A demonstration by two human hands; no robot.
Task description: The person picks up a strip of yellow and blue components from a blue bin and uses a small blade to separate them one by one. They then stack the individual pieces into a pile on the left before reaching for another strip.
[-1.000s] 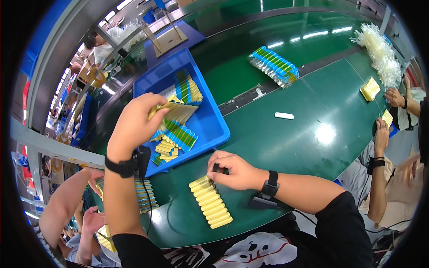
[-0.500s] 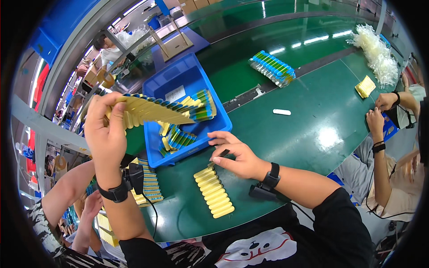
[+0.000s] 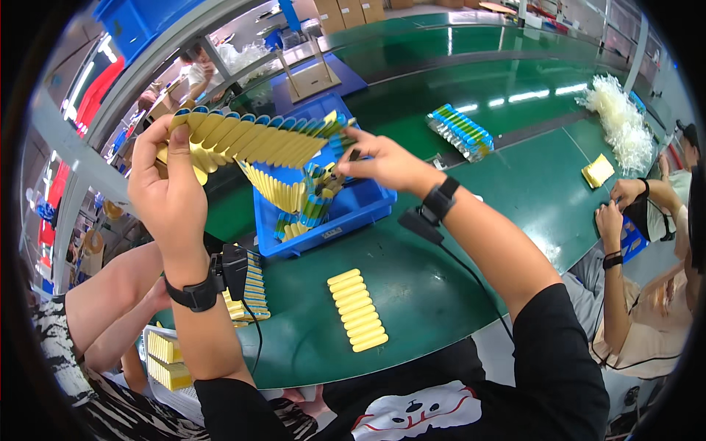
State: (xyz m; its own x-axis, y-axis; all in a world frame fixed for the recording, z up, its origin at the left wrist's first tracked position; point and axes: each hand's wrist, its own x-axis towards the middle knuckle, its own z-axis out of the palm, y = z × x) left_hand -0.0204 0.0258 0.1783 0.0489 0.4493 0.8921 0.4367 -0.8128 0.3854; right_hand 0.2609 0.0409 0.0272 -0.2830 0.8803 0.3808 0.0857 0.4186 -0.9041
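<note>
Roughly nine yellow pieces (image 3: 357, 309), one held strip (image 3: 257, 143)

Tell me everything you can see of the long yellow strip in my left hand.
The strip is many slim, round-ended pieces side by side, yellow with a blue upper edge, perhaps shiny plastic. It slants in the air, left end pinched by your left hand, right part over the blue bin. Whether your right hand touches it is unclear.

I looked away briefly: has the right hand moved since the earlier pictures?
Yes. Judged against the yellow row on the green table, the right hand has moved forward, from the row's far end to the blue bin.
</note>
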